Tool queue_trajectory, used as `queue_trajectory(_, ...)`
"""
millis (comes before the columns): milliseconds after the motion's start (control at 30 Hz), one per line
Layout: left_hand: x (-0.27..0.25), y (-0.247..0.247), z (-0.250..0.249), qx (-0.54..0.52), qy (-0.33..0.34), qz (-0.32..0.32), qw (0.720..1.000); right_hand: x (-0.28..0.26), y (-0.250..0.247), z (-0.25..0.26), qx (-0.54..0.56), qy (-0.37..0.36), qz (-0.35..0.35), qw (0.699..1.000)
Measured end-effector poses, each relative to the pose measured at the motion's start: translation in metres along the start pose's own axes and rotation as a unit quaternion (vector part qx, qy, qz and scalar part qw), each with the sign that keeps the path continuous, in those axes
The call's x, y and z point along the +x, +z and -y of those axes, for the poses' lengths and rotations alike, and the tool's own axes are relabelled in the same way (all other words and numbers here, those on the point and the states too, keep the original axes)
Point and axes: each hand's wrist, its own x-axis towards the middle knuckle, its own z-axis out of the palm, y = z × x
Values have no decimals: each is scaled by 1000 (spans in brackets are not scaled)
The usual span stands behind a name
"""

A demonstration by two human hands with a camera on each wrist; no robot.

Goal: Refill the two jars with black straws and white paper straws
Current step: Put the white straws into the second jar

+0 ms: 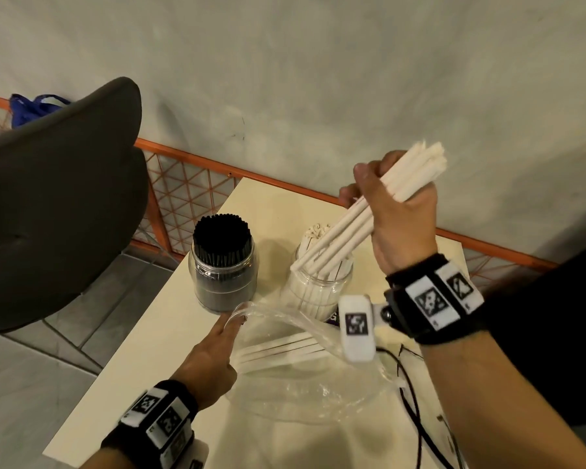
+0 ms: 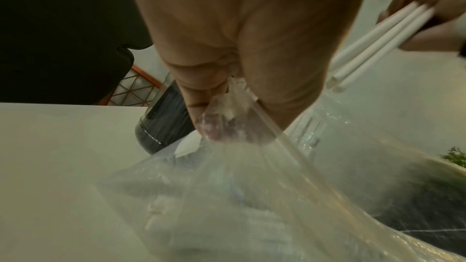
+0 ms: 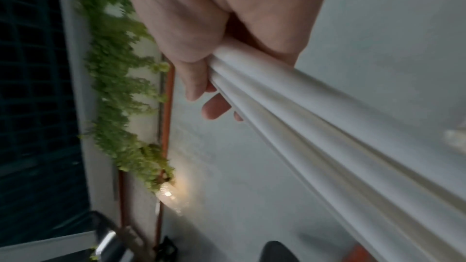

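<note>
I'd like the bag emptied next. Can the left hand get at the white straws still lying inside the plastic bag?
Probably not yet: the left hand pinches the plastic bag at its mouth, so the leftover straws stay behind film until it lets go.

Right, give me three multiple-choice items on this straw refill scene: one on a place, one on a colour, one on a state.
1. Where is the clear jar of black straws?
A. left of the clear jar of white paper straws
B. inside the clear plastic bag
C. on the floor

2. What colour are the straws in the right hand?
A. black
B. white
C. orange

3. What is the left hand doing?
A. resting flat and open
B. pinching the bag's edge
C. holding a jar

Answers: 1 A, the head view shows them side by side on the pale table. 2 B, its grip is round a white bundle. 3 B, the left wrist view shows plastic pinched in the fingers.
</note>
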Motion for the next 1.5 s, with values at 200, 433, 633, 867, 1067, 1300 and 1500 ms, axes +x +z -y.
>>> queue_trajectory(200, -2, 2, 0, 14, 26, -17, 999, 30, -23, -53, -98, 67, -40, 992)
queue_trajectory(433, -6, 2, 2, 9, 24, -24, 999, 42, -30, -70, -129, 75, -31, 988)
queue_trajectory(633, -9, 0, 2, 7, 13, -18, 1000, 39, -29, -81, -134, 101, -11, 986)
queue_trajectory(867, -9, 0, 1, 4, 15, -18, 1000, 19, -33, -111, -203, 155, 24, 967)
queue_trajectory(1067, -7, 0, 2, 9, 9, -25, 1000, 26, -33, -109, -339, 7, 29, 940)
queue_trajectory(1300, -6, 3, 1, 10, 22, -26, 999, 2, -44, -144, -616, -84, 251, 742)
queue_trajectory(1500, -6, 3, -1, 0, 32, -29, 999, -1, -46, -147, -725, -41, 326, 605)
